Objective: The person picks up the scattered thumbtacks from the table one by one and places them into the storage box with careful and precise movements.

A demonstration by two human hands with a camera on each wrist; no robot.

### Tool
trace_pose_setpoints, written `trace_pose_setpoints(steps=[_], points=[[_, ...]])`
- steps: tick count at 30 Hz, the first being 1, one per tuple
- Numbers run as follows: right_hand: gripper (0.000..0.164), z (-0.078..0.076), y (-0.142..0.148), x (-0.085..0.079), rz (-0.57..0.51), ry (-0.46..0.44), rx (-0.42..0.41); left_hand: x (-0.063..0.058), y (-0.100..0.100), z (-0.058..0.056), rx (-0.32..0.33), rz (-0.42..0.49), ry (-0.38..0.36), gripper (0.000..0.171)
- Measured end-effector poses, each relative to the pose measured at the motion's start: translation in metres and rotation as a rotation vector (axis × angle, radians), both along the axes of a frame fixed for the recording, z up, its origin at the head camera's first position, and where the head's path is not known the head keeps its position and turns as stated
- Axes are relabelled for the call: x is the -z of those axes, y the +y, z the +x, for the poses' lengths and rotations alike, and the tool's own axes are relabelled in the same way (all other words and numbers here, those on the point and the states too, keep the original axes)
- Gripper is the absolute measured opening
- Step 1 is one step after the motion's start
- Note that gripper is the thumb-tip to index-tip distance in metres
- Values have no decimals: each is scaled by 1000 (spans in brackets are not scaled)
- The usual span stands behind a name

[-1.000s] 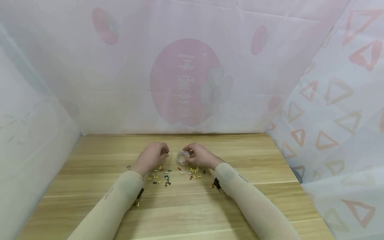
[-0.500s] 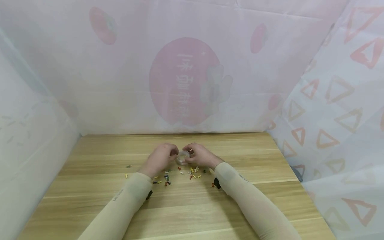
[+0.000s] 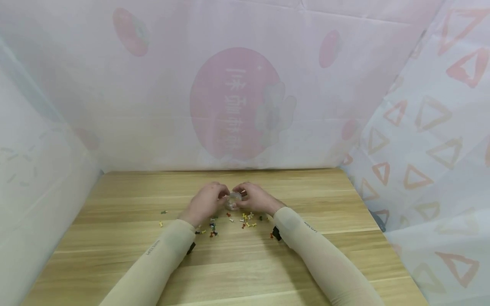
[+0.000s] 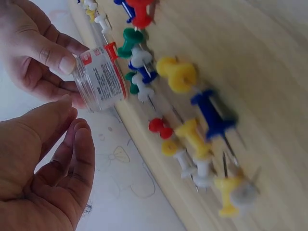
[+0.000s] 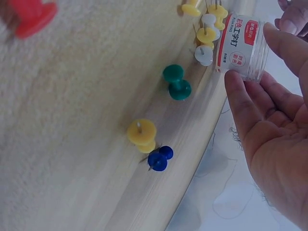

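My right hand [image 3: 259,199] grips a small clear plastic jar [image 3: 233,201] by its sides, thumb on one side and fingers on the other. The jar's label [image 5: 237,42] is white and red and reads "PUSH PINS". My left hand [image 3: 206,202] is at the jar's mouth, its fingertips bent close to the thumb; in the left wrist view no pin shows between them. Loose push pins lie in front of the jar, among them a blue pin [image 4: 211,113], a yellow pin [image 4: 178,74] and a green pin [image 5: 177,83]. The jar's inside is too small to make out.
The pins lie on a wooden table [image 3: 237,263], some beneath the forearms. A green pin [image 3: 164,211] and a yellow pin [image 3: 161,224] lie apart on the left. A printed cloth wall [image 3: 164,140] rises behind the table, with others at both sides.
My left hand has moved right to the jar's mouth. A dark speck at its fingertips half a second ago no longer shows. My right hand and the jar have stayed in place.
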State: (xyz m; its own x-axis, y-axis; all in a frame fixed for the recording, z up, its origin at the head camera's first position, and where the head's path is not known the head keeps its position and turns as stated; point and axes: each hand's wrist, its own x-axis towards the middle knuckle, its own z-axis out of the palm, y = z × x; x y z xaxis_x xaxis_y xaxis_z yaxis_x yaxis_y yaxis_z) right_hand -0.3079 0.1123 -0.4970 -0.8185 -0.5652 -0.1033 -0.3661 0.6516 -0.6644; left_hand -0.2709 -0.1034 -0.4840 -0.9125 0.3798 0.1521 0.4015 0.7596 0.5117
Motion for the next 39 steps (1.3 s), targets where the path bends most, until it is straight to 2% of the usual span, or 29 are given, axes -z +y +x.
trace_pose_setpoints(steps=[8, 15, 25, 32, 39], points=[[56, 2, 0, -2, -7, -4, 12, -4, -23, 4, -3, -50, 25, 24], [55, 3, 0, -2, -7, -12, 33, -6, -42, 10, -30, -73, -11, 26], [55, 4, -1, -4, 0, 6, 16, 1, -71, 16, -35, -93, 8, 27], [56, 6, -3, -3, -1, 10, 17, 3, -95, 19, -63, -110, -16, 29], [56, 6, -5, -3, 12, 20, 21, 11, -117, 19, -79, -126, -4, 26]])
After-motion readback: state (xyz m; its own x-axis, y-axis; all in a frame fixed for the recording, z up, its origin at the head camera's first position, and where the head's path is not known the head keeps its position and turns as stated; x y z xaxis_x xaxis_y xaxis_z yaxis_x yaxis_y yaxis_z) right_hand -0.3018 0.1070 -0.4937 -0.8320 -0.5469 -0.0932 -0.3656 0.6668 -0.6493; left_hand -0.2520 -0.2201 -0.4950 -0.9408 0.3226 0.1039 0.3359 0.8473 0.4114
